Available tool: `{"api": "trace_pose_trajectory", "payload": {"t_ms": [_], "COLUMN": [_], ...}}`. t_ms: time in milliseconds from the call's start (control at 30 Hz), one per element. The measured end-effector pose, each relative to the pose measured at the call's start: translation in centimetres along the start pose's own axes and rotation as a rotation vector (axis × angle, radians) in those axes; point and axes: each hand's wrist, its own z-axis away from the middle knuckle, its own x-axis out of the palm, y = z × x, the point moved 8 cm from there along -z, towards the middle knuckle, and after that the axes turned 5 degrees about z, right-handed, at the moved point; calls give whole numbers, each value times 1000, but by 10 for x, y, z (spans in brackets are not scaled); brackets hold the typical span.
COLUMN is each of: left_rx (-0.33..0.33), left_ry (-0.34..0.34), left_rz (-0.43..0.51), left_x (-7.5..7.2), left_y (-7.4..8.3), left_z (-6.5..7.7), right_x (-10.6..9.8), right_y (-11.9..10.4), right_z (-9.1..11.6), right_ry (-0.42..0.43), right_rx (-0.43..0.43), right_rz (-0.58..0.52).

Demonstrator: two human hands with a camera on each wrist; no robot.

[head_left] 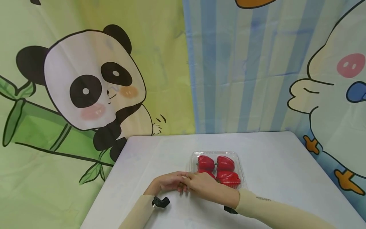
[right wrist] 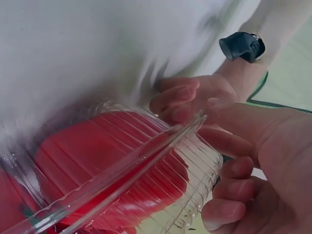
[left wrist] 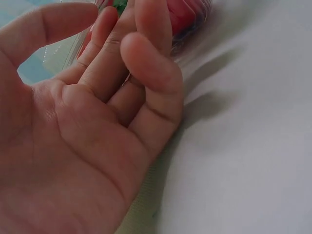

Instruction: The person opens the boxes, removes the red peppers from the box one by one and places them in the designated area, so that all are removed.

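A clear plastic clamshell container [head_left: 241, 170] sits on the table with several red bell peppers [head_left: 226, 163] inside. At its near left corner, my right hand [head_left: 204, 187] pinches the rim; in the right wrist view the rim's corner [right wrist: 199, 119] lies between thumb and index finger, with the other fingers curled below. My left hand [head_left: 170, 182] is beside that corner, close against the right fingertips. The left wrist view shows the left palm [left wrist: 83, 136] turned up and its fingers loosely bent; whether the farthest fingers touch the container is hidden.
The white table [head_left: 160, 156] extends around the container. Behind it hangs a curtain with a panda picture [head_left: 94, 79] and blue stripes [head_left: 228, 79]. Each wrist wears a black camera, the left camera [head_left: 160, 202] and the right camera [head_left: 230, 210].
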Motion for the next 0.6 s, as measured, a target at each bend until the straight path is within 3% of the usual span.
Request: {"api": "trace_pose_trajectory", "payload": {"t_ms": [367,600], "left_rx": [21,31], "left_ry": [-39,-50], "left_rz": [-34,-30], "left_x": [9,11], "left_y": [4,5], "left_z": [2,2], "right_x": [-2,7], "right_y": [-4,2], "right_z": [-2,-4], "right_ry": [28,19], "right_rx": [-50,-53], "right_rz": [45,-48]}}
